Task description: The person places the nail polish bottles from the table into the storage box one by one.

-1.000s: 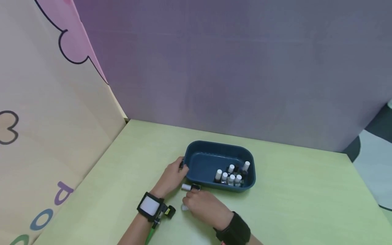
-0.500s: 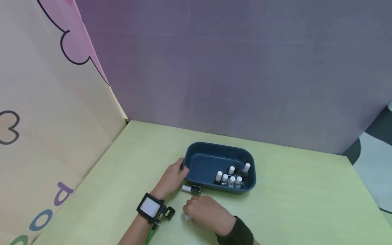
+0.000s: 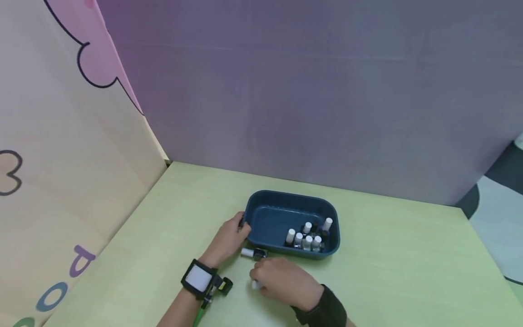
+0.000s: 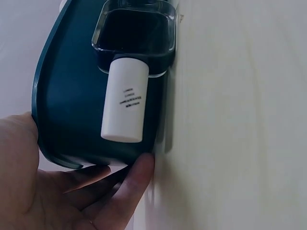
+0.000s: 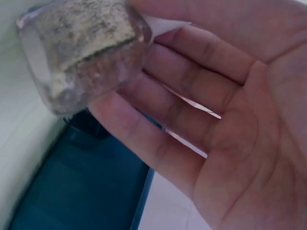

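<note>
Bottle (image 5: 84,52) with a speckled, glittery fill sits in the grip of the right hand (image 3: 282,279), fingers curled round it just above the table (image 3: 408,272), near the front left corner of the blue bin (image 3: 261,215); its white cap (image 3: 256,284) pokes out to the left of the fist, so its long axis runs roughly left to right. In the right wrist view the glass body fills the upper left, pressed against the fingers (image 5: 158,120), with the bin's dark wall below. A second bottle (image 3: 253,253) lies on its side on the table between the two hands, touching the bin's near wall, its white cap (image 4: 123,106) pointing left and its dark square body (image 4: 136,38) to the right. The left hand (image 3: 229,238) grips the bin's left end, thumb on the rim and fingertips (image 4: 139,167) against the outer wall. Inside the bin, a cluster of upright white-capped bottles (image 3: 308,234) stands in the near right corner. Purple and cream panels rise behind and to the left.
</note>
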A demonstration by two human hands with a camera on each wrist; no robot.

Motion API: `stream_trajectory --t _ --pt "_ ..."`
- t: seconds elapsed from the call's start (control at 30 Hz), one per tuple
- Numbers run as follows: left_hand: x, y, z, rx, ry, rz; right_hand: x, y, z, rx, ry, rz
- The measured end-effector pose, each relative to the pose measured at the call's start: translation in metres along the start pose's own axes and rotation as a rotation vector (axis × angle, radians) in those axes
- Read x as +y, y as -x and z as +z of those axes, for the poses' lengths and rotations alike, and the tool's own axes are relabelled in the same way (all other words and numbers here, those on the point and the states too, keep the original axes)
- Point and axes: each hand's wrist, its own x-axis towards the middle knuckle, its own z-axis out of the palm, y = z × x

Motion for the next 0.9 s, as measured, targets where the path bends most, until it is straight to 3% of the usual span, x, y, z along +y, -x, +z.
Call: stream_trajectory --t 0.3,0.77,0.9 --pt "0.0 -0.001 0.0 -0.006 0.012 -0.007 0.008 0.006 -0.009 0.066 -0.057 -0.031" --pt "0.001 -0.001 0.001 0.006 -0.015 0.021 0.018 0.013 -0.024 0.201 0.028 -0.076" --pt "0.002 0.0 0.001 0.017 -0.02 0.027 0.021 0.014 -0.026 0.22 0.0 -0.075"
